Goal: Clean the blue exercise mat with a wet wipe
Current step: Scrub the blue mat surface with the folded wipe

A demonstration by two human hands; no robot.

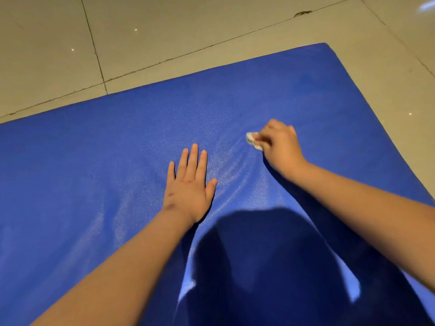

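Blue foam exercise mat point(117, 172) lies on the tiled floor point(47, 55) — soft, likely to ruck. Left hand point(190, 187) presses it mid-mat, fingers straight; right hand point(280, 147), fingers curled, pinches a small white wet wipe point(251, 138) — limp, seemingly bunched.

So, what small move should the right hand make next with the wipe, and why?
Probably sweep the wipe farther out, toward the far corner of the mat. The right hand holds it against the mat, the left hand lies flat as a brace, and shiny streaks curve between the hands, while the surface beyond the wipe looks matte.
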